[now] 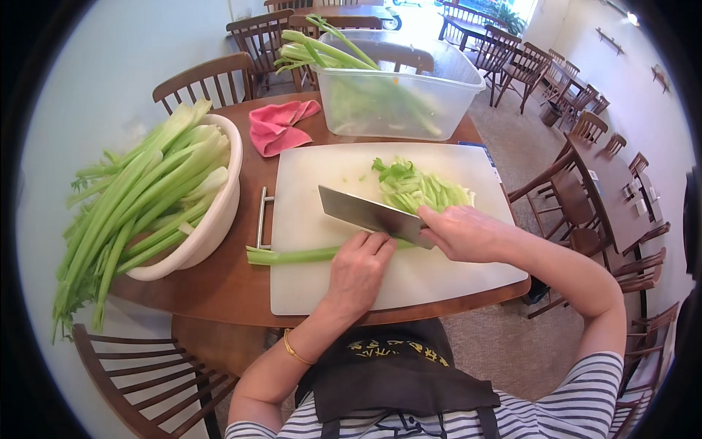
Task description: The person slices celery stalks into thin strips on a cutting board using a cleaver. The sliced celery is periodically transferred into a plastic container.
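Note:
My right hand (460, 233) grips the handle end of a cleaver (370, 213), whose wide metal blade points left over a white cutting board (312, 293). Under my left hand (362, 266) a green celery stalk (307, 255) is pressed to the board, its left end sticking out past the board's edge. The blade is close beside my left fingertips and hides part of the stalk; whether it touches the stalk I cannot tell. Behind the blade lies a pile of sliced celery (422, 189) with some leaves.
At the left, a white basin (233, 181) overflows with celery stalks (148, 181). A clear plastic bin (395, 104) holding more celery stands behind the board, near a pink cloth (277, 129). A metal handle (262, 217) lies along the board's left edge. Wooden chairs surround the table (181, 299).

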Demonstrator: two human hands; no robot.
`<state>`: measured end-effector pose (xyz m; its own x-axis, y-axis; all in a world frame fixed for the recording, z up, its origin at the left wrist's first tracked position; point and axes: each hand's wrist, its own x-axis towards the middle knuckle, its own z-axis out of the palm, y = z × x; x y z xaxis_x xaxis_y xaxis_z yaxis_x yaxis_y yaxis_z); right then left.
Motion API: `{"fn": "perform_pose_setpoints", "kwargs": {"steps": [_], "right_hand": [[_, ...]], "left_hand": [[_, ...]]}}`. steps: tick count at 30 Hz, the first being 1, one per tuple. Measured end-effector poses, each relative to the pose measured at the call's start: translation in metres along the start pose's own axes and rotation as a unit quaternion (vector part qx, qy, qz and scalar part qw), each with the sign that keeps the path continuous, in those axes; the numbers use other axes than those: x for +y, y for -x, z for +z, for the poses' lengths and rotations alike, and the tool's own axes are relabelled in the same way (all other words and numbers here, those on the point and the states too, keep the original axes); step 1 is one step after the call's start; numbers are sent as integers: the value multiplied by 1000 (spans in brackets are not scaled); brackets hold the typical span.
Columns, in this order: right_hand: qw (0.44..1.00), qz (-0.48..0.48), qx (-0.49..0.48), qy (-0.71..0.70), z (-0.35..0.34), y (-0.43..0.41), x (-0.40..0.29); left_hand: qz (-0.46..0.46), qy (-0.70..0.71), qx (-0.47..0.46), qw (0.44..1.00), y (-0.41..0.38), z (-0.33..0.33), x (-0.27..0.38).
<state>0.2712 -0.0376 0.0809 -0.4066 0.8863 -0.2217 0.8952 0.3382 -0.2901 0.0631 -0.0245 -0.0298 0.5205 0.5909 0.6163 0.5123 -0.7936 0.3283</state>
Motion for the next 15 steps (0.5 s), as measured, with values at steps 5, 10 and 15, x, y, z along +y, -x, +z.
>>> {"fn": "perform_pose_setpoints", "kwargs": {"steps": [5, 10, 15], "right_hand": [[997, 22, -59, 42, -22, 19, -10], [1000, -4, 13, -6, 11, 7, 6], [1000, -10, -24, 9, -9, 2, 2]], "left_hand": [[-4, 3, -3, 1000, 1, -1, -3], [-2, 5, -4, 1000, 0, -1, -4], [-7, 6, -2, 1000, 0, -4, -6]]}}
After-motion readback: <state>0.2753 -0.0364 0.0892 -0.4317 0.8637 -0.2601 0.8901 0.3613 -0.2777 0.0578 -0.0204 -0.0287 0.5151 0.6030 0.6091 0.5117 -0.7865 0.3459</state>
